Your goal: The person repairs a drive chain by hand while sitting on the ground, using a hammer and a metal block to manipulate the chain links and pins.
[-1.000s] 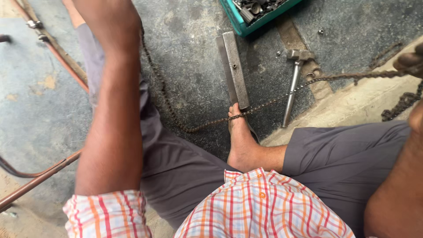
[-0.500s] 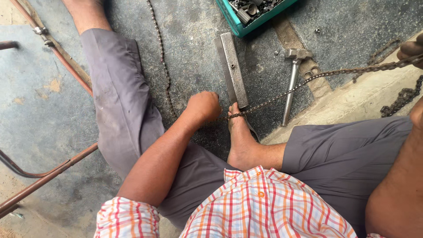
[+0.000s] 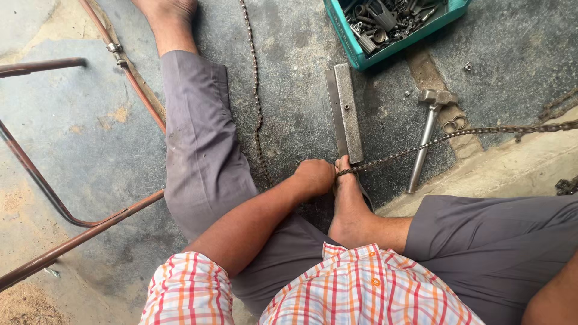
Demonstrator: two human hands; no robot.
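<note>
The left hand [image 3: 314, 177] is clenched in a fist around the near end of a long rusty metal roller chain [image 3: 445, 137], pinning it against the toes of the person's bare right foot [image 3: 348, 192] on the dark grey concrete floor [image 3: 289, 72]. From there the chain runs taut toward the right edge of the view, crossing over the handle of a steel hammer [image 3: 424, 141] that lies on the floor. The right hand is out of view; only the forearm shows at the lower right corner, so its grip cannot be told. Just beyond the fist lies a flat grey steel bar [image 3: 348, 111], its near end touching the foot. A second stretch of chain [image 3: 256, 90] trails along the floor beside the outstretched left leg. A teal plastic crate [image 3: 361, 57] of metal parts sits at the top edge. Rusty brown metal tubing [image 3: 78, 232] lies along the left side.
</note>
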